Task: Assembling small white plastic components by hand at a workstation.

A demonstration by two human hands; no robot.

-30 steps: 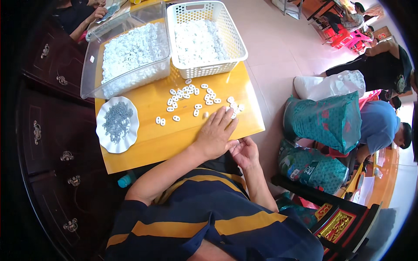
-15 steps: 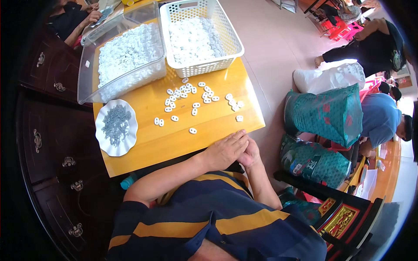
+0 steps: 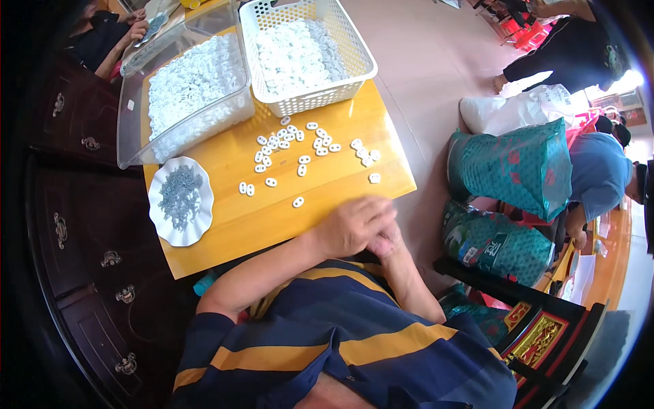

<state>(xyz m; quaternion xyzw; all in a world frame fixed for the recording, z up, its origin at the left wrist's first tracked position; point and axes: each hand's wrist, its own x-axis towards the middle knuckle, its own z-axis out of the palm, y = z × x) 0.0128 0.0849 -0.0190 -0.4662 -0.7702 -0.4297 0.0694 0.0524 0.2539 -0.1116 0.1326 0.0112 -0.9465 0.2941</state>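
Across the tabletop lie white oval pieces; two-holed, loosely scattered.

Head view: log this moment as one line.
left hand: over right hand, any contents hidden; white two-hole pieces: scattered on yellow table; scalloped plate: holds grey pieces; clear bin: holds white pieces

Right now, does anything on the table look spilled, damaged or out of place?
Nothing looks clearly wrong. White holed pieces lie scattered loose on the yellow table, but the clear bin and white basket stand upright, and grey bits sit within the scalloped plate.
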